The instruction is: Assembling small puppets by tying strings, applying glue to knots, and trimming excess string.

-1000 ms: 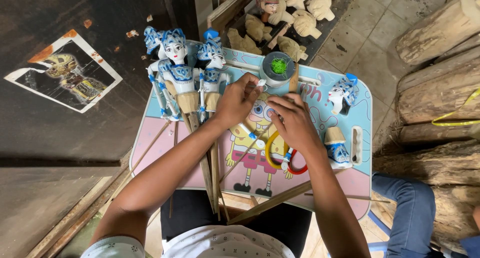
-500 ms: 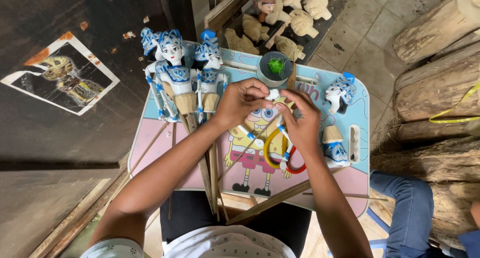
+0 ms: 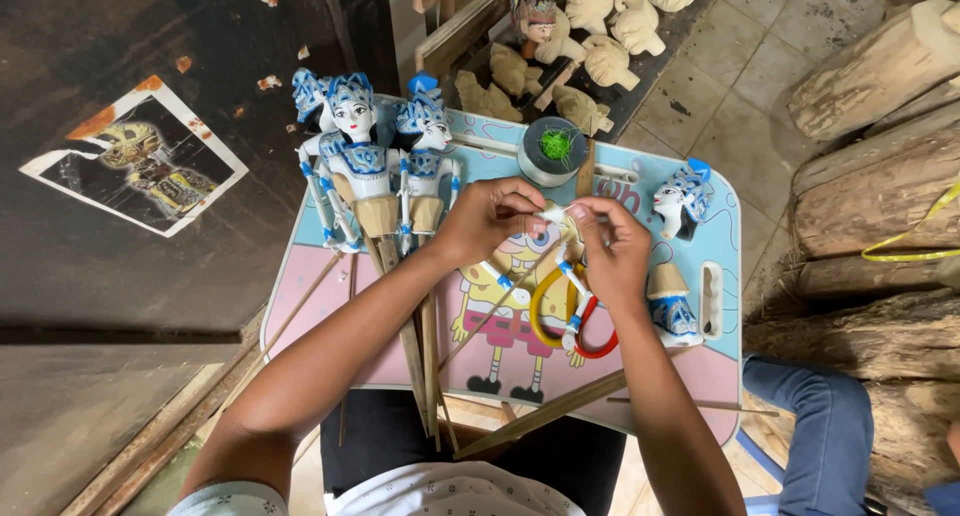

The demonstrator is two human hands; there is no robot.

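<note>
My left hand (image 3: pixel 487 219) and my right hand (image 3: pixel 612 248) meet above a small cartoon-printed folding table (image 3: pixel 330 276), both pinching a thin white puppet arm (image 3: pixel 572 281) with blue bands that hangs down between them. Its thin control stick (image 3: pixel 500 301) slants down to the left. Under my right hand lie scissors with yellow and red handles (image 3: pixel 560 326). Two finished blue-and-white rod puppets (image 3: pixel 360 161) rest at the table's far left. A loose puppet head (image 3: pixel 682 196) and a small puppet torso (image 3: pixel 670 301) sit to the right.
A round spool holder with green thread (image 3: pixel 553 148) stands at the table's far edge. Unpainted carved wooden pieces (image 3: pixel 600 36) lie on the floor beyond. Logs (image 3: pixel 880 176) are stacked at the right. Another person's jeans-clad leg (image 3: pixel 810 426) is at lower right. A picture (image 3: pixel 135 171) lies on the dark floor left.
My hands have lifted slightly toward the far edge of the table and drawn closer together on the puppet arm. The rest has stayed in place.
</note>
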